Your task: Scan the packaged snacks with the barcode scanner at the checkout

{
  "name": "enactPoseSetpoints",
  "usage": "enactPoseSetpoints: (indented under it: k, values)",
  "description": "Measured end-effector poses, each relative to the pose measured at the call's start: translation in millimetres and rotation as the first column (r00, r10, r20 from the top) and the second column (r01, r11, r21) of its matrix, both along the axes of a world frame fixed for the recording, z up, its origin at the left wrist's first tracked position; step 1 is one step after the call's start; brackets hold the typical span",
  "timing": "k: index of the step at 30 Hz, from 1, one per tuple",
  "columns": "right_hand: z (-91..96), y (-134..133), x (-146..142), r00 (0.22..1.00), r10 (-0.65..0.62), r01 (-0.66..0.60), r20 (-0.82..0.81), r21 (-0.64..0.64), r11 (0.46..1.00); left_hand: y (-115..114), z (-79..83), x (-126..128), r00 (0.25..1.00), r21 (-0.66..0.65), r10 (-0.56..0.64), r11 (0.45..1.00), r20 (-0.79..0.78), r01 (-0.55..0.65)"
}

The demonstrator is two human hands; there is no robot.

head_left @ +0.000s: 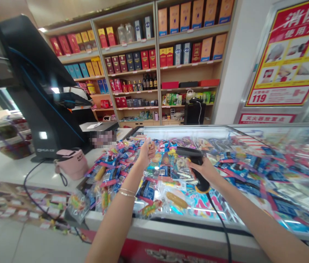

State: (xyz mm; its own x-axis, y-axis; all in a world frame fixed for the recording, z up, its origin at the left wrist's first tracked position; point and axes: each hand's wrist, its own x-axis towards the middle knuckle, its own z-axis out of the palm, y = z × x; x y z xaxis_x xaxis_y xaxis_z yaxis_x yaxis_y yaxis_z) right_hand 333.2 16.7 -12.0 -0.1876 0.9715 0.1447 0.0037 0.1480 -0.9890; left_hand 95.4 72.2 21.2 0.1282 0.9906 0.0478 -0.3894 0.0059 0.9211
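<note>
1. Grip, head view: the right hand [202, 171] is clenched around the handle of a barcode scanner [195, 156], its nose toward 10 o'clock. The left hand [146, 155], at 9 o'clock from the scanner, pinches a small yellowish item [151, 145], too small to identify.
2. Handling: the scanner looks light and stiff, best held by its handle, with its cord [220, 223] trailing toward 6 o'clock. The snack packets [160, 193] look soft, light and slippery, best taken by a sealed edge.
3. Surroundings: both hands are above the display chest [171, 228] holding those packets. A pink cap [72, 164] lies at 9 o'clock; shelves [155, 62] of boxed liquor stand at 12 o'clock.
</note>
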Motion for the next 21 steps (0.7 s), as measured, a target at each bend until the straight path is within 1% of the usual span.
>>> enactPoseSetpoints:
  k: [8,14,21]
  values:
    - [1.5,-2.4,-0.4,1.000,-0.019,0.019,-0.014,0.001,1.000,2.1,-1.1,-0.7,0.999,-0.022,-0.033,0.999,-0.023,0.032]
    - [3.2,-3.7,-0.8,0.999,-0.026,0.027,-0.023,0.004,1.000,4.3,-4.9,-1.5,0.998,0.039,-0.036,0.999,-0.046,0.038]
    - [1.8,-0.6,0.1,0.998,-0.053,0.054,-0.035,0.023,0.998,4.5,-5.0,-3.5,0.996,0.039,-0.086,0.995,-0.038,0.087]
